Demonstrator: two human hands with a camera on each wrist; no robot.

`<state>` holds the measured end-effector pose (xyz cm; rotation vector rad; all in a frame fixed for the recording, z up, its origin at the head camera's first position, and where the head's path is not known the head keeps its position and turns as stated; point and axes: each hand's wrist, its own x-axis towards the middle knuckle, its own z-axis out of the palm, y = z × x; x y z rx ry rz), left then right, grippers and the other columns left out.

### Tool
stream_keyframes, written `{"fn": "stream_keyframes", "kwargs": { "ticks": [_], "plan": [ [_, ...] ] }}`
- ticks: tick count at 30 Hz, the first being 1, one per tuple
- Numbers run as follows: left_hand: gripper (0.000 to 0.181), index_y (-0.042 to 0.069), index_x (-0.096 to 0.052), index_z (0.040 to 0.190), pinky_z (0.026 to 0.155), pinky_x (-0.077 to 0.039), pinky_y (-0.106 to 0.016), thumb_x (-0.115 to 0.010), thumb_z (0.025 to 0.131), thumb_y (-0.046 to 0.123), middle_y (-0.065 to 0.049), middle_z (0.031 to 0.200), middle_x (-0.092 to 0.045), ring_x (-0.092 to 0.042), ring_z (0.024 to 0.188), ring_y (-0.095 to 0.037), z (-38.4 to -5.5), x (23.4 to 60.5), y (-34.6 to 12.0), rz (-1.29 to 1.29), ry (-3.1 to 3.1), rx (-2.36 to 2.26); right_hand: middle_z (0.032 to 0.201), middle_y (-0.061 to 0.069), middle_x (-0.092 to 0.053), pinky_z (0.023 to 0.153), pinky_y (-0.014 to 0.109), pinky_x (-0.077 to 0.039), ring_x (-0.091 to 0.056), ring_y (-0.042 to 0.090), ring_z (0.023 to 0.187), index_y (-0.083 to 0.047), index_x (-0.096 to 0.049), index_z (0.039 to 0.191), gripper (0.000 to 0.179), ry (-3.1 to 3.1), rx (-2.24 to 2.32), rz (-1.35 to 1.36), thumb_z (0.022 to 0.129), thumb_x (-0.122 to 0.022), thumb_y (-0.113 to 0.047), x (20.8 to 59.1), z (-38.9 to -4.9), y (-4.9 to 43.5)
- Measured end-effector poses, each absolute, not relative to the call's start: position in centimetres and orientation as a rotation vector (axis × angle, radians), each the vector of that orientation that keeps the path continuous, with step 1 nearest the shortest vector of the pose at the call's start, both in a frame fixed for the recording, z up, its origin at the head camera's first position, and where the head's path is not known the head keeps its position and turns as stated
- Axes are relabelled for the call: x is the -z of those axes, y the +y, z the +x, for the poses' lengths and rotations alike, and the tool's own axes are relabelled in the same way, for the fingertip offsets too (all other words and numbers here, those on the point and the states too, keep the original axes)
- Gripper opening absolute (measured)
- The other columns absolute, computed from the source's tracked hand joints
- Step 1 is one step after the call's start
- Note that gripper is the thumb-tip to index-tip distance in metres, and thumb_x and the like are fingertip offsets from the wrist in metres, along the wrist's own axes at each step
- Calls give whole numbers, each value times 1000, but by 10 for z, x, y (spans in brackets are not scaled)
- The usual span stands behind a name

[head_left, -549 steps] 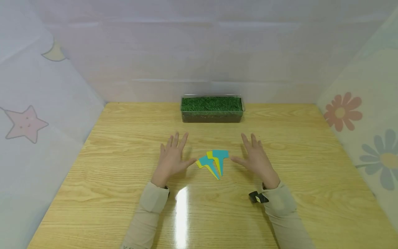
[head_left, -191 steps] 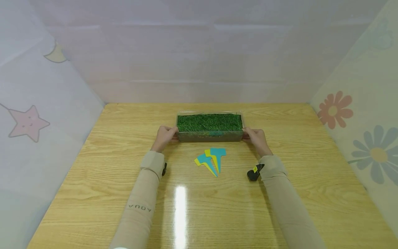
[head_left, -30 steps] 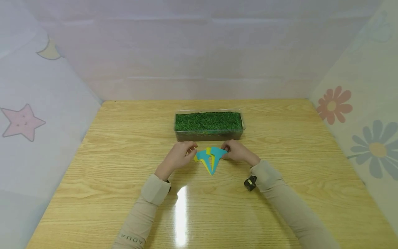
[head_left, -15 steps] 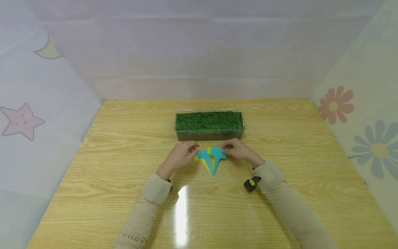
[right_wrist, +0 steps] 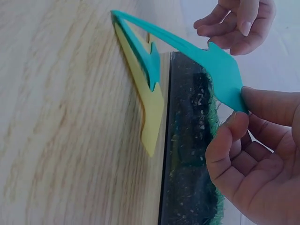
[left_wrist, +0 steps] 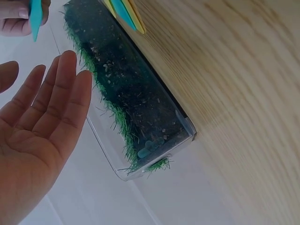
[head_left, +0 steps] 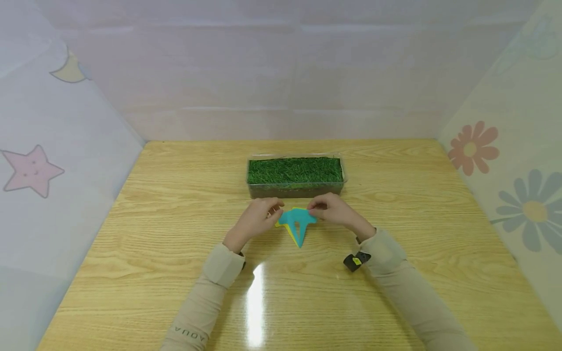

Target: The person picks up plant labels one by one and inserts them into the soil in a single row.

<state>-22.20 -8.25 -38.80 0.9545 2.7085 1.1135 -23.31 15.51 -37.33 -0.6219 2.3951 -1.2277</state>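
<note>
My right hand (head_left: 333,210) pinches a blue T-shaped plant label (right_wrist: 222,77) by one end of its broad head, between thumb and index finger. The head is raised off the table and the pointed tip slants down to the other labels. Beneath it lie another blue label (right_wrist: 149,65) and yellow labels (right_wrist: 152,115), fanned out with their tips together. My left hand (head_left: 256,218) hovers at the left end of the fan, palm inward, holding nothing; its fingers (left_wrist: 63,93) are loosely extended in the left wrist view.
Just beyond both hands stands a clear rectangular planter (head_left: 295,191), with dark soil and green grass (head_left: 294,170) on top. It sits on the wooden table (head_left: 175,195). Cloth walls enclose the back and sides. A black wrist camera (head_left: 353,262) hangs below the right wrist.
Earlier both hands gripped the planter's ends, and it moved nearer. Over the last second my right hand shifted slightly left, tilting up the blue label's head. My left hand barely moved.
</note>
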Motion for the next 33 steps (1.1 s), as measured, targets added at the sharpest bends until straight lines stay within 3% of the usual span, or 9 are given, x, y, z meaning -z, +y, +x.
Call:
{"fn": "stream_keyframes", "kwargs": {
  "ticks": [6, 12, 21, 33],
  "plan": [
    [22, -4, -61, 106, 68, -49, -27, -51, 92, 9, -11, 95, -64, -61, 79, -19, -220, 385, -80, 930, 2700, -1103, 71, 5, -59, 54, 27, -40, -47, 13, 56, 2, -65, 91, 10, 2443, 1222, -694, 88, -58, -6, 373, -231, 152],
    [23, -5, -61, 107, 70, -50, -27, -51, 92, 9, -11, 96, -64, -61, 80, -18, -218, 382, -79, 943, 2686, -1129, 75, 4, -60, 55, 25, -44, -51, 10, 60, 1, -64, 87, 6, 2570, 1197, -861, 86, -61, -3, 365, -221, 147],
    [22, -2, -60, 109, 70, -50, -26, -52, 92, 11, -10, 99, -64, -61, 82, -16, -214, 377, -77, 997, 2690, -1176, 73, 0, -55, 52, 24, -41, -46, 8, 59, -1, -62, 82, 7, 2776, 1129, -1073, 86, -62, -6, 354, -209, 138],
    [23, -5, -60, 108, 75, -51, -38, -56, 89, 7, -16, 103, -63, -62, 83, -21, -208, 371, -76, 1083, 2664, -1229, 74, 3, -54, 52, 23, -42, -47, 10, 60, -1, -60, 82, 5, 2903, 1123, -1285, 82, -64, 1, 353, -200, 130]
  ]
}}
